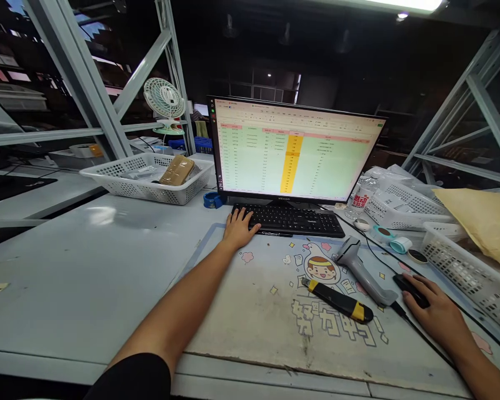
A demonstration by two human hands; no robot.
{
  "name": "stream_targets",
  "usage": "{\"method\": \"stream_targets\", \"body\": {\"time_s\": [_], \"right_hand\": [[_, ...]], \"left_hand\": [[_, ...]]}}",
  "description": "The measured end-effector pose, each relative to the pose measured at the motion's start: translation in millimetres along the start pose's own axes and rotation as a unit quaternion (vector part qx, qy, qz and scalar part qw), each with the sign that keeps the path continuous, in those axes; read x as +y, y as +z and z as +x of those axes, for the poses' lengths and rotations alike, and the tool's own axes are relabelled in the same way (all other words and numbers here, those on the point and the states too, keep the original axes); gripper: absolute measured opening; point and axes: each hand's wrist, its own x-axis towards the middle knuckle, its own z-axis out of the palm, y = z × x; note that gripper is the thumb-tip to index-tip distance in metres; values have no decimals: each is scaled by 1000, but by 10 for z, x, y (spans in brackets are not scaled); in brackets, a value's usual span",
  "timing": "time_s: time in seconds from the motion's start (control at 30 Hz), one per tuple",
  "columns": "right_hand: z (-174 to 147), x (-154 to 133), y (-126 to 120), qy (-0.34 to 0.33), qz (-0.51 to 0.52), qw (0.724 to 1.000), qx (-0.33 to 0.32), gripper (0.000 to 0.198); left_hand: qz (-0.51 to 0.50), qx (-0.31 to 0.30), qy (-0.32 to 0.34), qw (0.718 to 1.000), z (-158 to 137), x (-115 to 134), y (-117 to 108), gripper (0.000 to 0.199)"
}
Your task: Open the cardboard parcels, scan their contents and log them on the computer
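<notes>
My left hand (238,226) rests with fingers stretched out on the left end of a black keyboard (291,218). A black computer mouse (412,290) lies under my right hand (435,311), whose fingers curve around it. Behind the keyboard stands a lit monitor (258,150) showing a spreadsheet with one yellow-orange column. Between my hands, on a printed desk mat (241,322), are a grey barcode scanner (364,275) and a black and yellow utility knife (339,301). The scanner's cable runs past my right hand toward the front edge.
A white basket (150,191) with packets stands left of the monitor, beside a blue tape roll (212,200). A small fan (164,99) is fixed to the metal frame. At right are a bottle (360,199), more white baskets (458,266) and a tan envelope (483,216).
</notes>
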Motion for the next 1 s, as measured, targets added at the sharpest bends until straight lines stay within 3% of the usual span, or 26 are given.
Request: {"method": "stream_targets", "body": {"time_s": [0.3, 1.0], "right_hand": [[-10, -53, -33, -38, 13, 999, 14, 62], [-10, -114, 15, -44, 4, 998, 38, 60]], "left_hand": [[-8, -5, 0, 1000, -34, 21, -37, 76], [0, -14, -24, 1000, -43, 61, -6, 76]]}}
